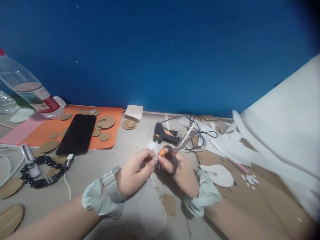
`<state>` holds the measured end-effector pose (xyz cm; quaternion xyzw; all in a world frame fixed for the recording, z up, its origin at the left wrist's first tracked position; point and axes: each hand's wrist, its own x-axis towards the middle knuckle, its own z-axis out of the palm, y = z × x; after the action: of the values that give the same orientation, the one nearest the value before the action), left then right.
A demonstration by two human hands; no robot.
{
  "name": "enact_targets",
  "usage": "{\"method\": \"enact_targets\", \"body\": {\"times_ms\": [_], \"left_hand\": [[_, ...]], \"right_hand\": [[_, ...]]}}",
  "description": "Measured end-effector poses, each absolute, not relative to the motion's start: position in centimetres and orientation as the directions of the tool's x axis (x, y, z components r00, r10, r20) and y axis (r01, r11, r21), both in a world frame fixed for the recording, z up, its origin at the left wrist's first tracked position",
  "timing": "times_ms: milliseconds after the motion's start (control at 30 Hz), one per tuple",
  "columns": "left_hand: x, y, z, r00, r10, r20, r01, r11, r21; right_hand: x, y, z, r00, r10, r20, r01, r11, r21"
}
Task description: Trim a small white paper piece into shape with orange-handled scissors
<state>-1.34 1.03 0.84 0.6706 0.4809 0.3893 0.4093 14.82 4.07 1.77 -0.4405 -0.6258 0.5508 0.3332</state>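
Note:
Near the middle, my left hand is closed in a pinch, its fingertips meeting those of the other hand; what lies between them is too small to name. My right hand has its fingers through the dark handles of a pair of scissors, whose blades point up and to the right, away from the fingertips. Just beyond the hands lies a black glue gun. A whitish, rounded flat piece is below my left hand, beside a small brown cardboard scrap.
At left are an orange sheet with cardboard discs, a black phone, a beaded bracelet and a bottle. Cables, white paper scraps and brown cardboard lie at right, below a large white sheet.

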Motion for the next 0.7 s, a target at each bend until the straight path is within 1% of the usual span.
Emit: {"method": "enact_targets", "body": {"times_ms": [233,333,367,433,533,633,700], "left_hand": [[-1.32,1.17,0.50,0.223,0.967,0.125,0.305,-0.191,0.933],[-1.37,1.13,0.58,0.187,0.970,0.156,0.284,-0.206,0.936],[-1.39,1.10,0.64,0.167,0.971,0.171,0.274,-0.213,0.938],[-1.43,1.03,0.78,0.121,0.973,0.194,0.250,-0.219,0.943],[-1.49,0.89,0.91,0.064,0.973,0.222,0.225,-0.231,0.947],[-1.51,0.75,0.85,0.027,0.971,0.237,0.207,-0.237,0.949],[-1.51,0.70,0.78,0.018,0.973,0.232,0.195,-0.231,0.953]], "right_hand": [[14.80,3.90,1.93,-0.402,0.914,-0.059,0.188,0.020,-0.982],[14.90,3.86,1.64,-0.396,0.917,-0.055,0.185,0.021,-0.983],[14.96,3.87,1.58,-0.430,0.901,-0.055,0.183,0.028,-0.983],[15.11,3.97,1.59,-0.559,0.828,-0.048,0.176,0.062,-0.982],[15.35,4.34,1.81,-0.739,0.672,-0.044,0.163,0.115,-0.980],[15.58,4.71,1.92,-0.797,0.597,-0.092,0.216,0.139,-0.966],[15.69,4.82,1.86,-0.805,0.581,-0.122,0.269,0.173,-0.947]]}}
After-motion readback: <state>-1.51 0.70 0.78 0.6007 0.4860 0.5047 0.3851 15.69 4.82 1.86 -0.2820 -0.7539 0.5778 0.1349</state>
